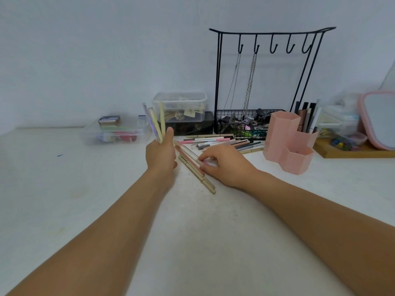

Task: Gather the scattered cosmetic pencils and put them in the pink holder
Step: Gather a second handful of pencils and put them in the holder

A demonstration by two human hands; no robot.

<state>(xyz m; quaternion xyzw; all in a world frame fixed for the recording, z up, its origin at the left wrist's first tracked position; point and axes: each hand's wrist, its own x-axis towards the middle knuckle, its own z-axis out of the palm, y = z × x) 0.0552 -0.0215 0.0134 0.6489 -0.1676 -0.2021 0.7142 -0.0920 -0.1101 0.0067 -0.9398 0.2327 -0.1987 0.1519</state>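
I observe the left hand raised above the white tabletop, fist closed around a fan of cosmetic pencils whose ends point upward. I count roughly three or four in that bunch; the motion blur prevents an exact figure.

The right hand lies low on the table, fingertips pinched on the end of a pink-and-white pencil that belongs to a small diagonal cluster of gold and pink pencils. That cluster lies between the two hands.

A further loose row of pencils lies flat behind the right hand, just in front of the black wire jewellery stand.

The pink holder, with hexagonal compartments, stands upright to the right of the right hand, near but not touching it. I cannot tell whether its compartments hold anything.

Clear plastic boxes sit at the rear left.
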